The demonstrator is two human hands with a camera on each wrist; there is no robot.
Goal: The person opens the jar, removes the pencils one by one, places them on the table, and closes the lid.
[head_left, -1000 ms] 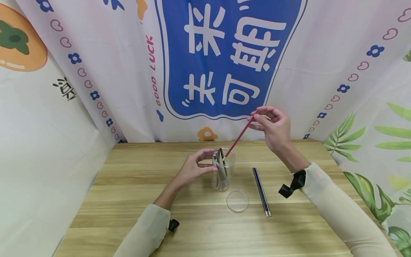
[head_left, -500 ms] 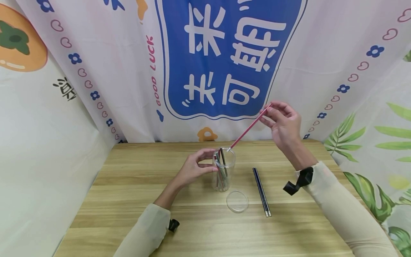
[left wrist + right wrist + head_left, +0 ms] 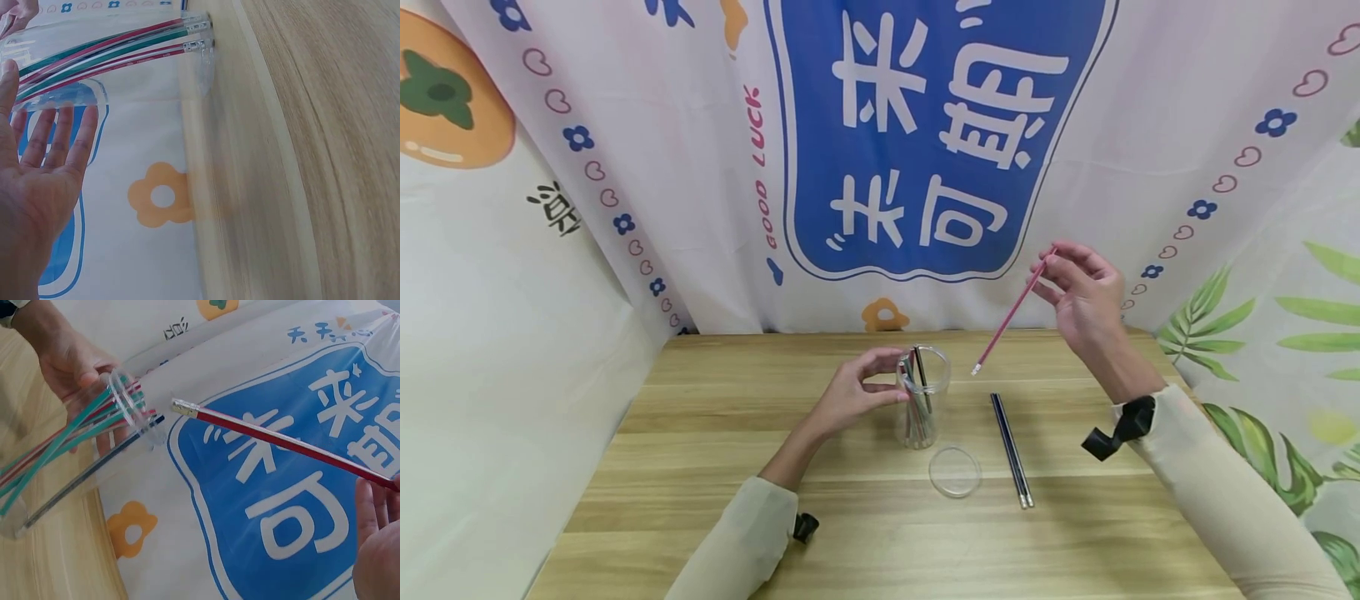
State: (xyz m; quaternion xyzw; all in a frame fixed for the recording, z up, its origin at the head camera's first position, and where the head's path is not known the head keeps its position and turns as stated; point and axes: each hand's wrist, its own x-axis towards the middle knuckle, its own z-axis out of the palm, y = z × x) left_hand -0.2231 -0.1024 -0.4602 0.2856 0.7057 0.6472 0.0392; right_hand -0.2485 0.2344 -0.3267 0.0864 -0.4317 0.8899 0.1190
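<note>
My left hand (image 3: 853, 387) grips a clear plastic jar (image 3: 940, 410) near its rim, thumb on the near side and fingers behind. The jar stands upright on the table, holding several green and red pencils (image 3: 125, 53) and a dark pencil (image 3: 87, 474). My right hand (image 3: 1092, 304) pinches a red pencil (image 3: 1011, 323) close to one end. That pencil slants down to the left, its white eraser end in the air to the right of the jar's mouth. Two dark pencils (image 3: 1011, 450) lie side by side on the table, below the right hand.
A round clear lid (image 3: 955, 472) lies flat on the wooden table (image 3: 715, 500), between the jar and the two dark pencils. A printed cloth (image 3: 722, 275) hangs right behind the table's back edge, with more cloth at both sides.
My right hand has moved to the right, drawing the red pencil's eraser end up out of the jar and away from its rim. The left hand and the jar have stayed in place.
</note>
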